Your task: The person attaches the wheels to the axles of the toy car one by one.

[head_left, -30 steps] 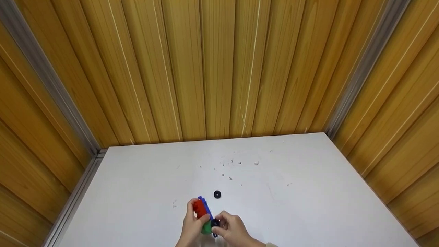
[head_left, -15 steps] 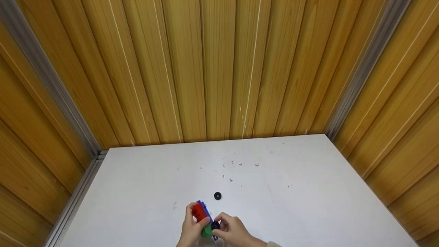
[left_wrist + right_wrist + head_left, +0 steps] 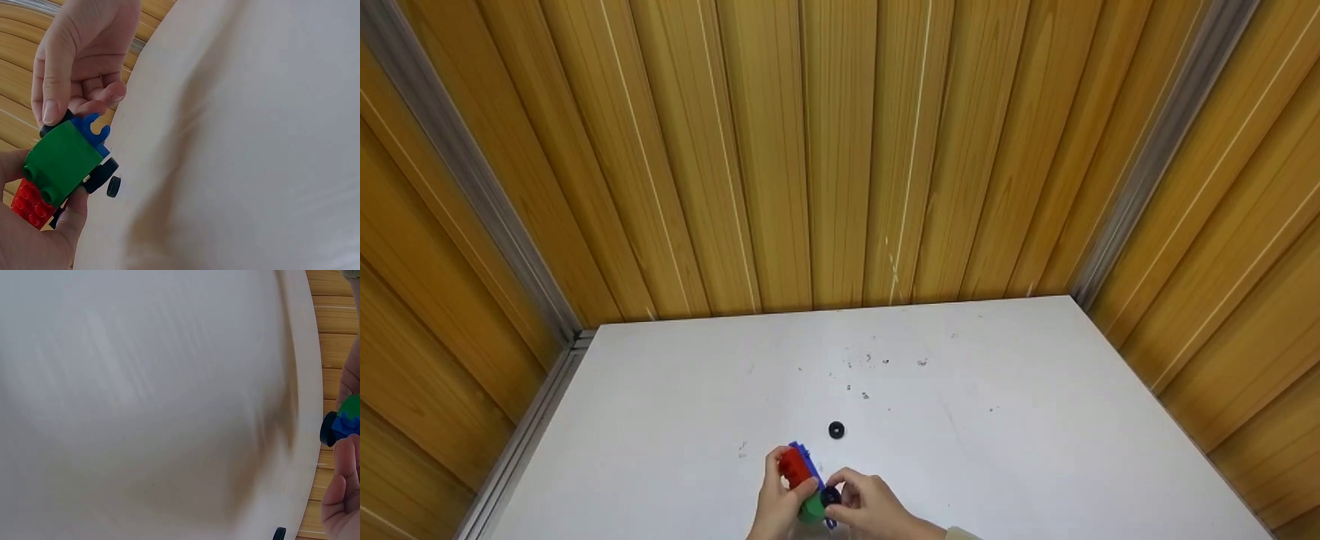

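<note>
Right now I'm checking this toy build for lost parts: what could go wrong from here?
The loose black wheel lies alone on the white table, apart from both hands; a nudge might roll it away. The right hand pinches another wheel with fingertips only, so it may slip. The left hand holds the brick car off the table; pressing hard could pop bricks apart.

White table (image 3: 1035,420) boxed in by wooden panel walls (image 3: 840,150). Near its front edge, left hand (image 3: 777,504) gripping a toy car (image 3: 802,480) of red, blue and green blocks. Right hand (image 3: 870,508) just beside it, pinching a small black wheel (image 3: 830,496) against the car's side. Second black wheel (image 3: 836,430) lying loose on the table, just beyond the car.
</note>
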Available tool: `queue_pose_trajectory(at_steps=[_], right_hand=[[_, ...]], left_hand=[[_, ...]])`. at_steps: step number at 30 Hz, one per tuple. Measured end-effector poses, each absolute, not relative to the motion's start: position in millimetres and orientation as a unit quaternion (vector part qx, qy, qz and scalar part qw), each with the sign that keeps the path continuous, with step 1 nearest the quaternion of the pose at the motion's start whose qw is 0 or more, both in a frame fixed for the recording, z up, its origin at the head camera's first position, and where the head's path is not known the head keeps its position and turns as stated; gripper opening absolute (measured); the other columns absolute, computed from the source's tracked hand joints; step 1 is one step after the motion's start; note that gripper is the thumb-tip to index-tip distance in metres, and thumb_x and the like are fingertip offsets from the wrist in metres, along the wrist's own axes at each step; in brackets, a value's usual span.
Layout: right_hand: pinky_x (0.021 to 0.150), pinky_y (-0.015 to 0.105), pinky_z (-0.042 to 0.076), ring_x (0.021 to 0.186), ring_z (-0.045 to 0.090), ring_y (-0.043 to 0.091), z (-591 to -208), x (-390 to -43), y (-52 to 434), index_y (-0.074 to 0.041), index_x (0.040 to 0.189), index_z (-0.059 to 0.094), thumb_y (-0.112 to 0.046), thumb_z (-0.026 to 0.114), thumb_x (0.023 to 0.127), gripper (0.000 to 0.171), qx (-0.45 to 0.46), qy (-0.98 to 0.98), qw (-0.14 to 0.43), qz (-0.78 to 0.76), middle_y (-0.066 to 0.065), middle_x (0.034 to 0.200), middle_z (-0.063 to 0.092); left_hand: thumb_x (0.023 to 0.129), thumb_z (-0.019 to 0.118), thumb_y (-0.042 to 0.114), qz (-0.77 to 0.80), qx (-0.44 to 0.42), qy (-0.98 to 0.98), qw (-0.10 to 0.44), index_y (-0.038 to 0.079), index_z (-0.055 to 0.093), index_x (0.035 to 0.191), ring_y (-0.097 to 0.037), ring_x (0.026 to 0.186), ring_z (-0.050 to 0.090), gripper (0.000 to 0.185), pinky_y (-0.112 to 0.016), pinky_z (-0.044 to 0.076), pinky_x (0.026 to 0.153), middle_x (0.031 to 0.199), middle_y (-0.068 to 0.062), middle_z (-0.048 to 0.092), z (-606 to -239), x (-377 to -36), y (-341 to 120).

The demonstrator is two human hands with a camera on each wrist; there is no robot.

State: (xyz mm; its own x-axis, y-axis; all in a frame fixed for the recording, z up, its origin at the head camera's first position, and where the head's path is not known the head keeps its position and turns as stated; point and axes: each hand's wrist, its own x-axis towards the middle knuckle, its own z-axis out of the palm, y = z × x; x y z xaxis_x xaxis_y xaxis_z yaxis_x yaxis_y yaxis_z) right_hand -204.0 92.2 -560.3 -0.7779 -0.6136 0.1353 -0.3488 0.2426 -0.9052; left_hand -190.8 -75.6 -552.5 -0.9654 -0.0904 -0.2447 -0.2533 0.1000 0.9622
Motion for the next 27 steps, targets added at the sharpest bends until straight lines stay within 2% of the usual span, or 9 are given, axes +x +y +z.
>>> queue_pose_trajectory(at_steps=[6,11,16,22,27], right_hand=[[0.048,0.01,0.037,0.053,0.041,-0.006,-552.9,-202.4,92.1,0.002,0.103,0.055,-0.013,0.059,0.083,0.025,-0.302,0.787,0.121,-0.524,0.025,0.068,0.057],[0.048,0.011,0.038,0.054,0.041,-0.004,-548.7,-207.1,91.0,0.006,0.095,0.057,-0.006,0.061,0.08,0.019,-0.285,0.801,0.078,-0.52,0.023,0.071,0.058],[0.054,0.013,0.043,0.061,0.045,-0.005,-556.1,-223.7,90.0,0.004,0.091,0.06,-0.009,0.064,0.078,0.019,-0.254,0.82,0.024,-0.512,0.014,0.076,0.062],[0.058,0.014,0.043,0.066,0.048,0.001,-563.7,-243.4,88.1,0.004,0.091,0.06,-0.012,0.064,0.077,0.022,-0.211,0.831,-0.009,-0.515,0.017,0.086,0.06],[0.057,0.015,0.041,0.063,0.044,0.0,-569.9,-255.3,85.7,0.003,0.091,0.059,-0.014,0.066,0.077,0.023,-0.177,0.841,-0.032,-0.51,0.015,0.088,0.059]], left_hand=[[0.08,0.06,0.006,0.66,-0.141,0.736,0.046,0.008,0.022,0.132,-0.044,0.11,0.044,0.065,-0.062,0.038,0.089,0.132,-0.032,0.032,-554.8,-191.3,-81.4],[0.079,0.06,0.007,0.652,-0.19,0.733,0.039,0.009,0.022,0.132,-0.046,0.116,0.038,0.065,-0.062,0.032,0.095,0.134,-0.029,0.032,-558.3,-193.5,-87.0],[0.08,0.059,0.008,0.647,-0.207,0.733,0.043,0.007,0.019,0.133,-0.046,0.117,0.036,0.067,-0.059,0.032,0.097,0.134,-0.029,0.03,-561.7,-195.7,-91.7],[0.081,0.06,0.009,0.648,-0.214,0.729,0.054,0.007,0.018,0.134,-0.049,0.117,0.036,0.068,-0.06,0.032,0.096,0.134,-0.031,0.027,-561.7,-196.9,-93.6],[0.081,0.059,0.008,0.652,-0.223,0.722,0.062,0.008,0.017,0.135,-0.048,0.118,0.033,0.068,-0.06,0.03,0.097,0.136,-0.03,0.026,-562.9,-199.3,-93.6]])
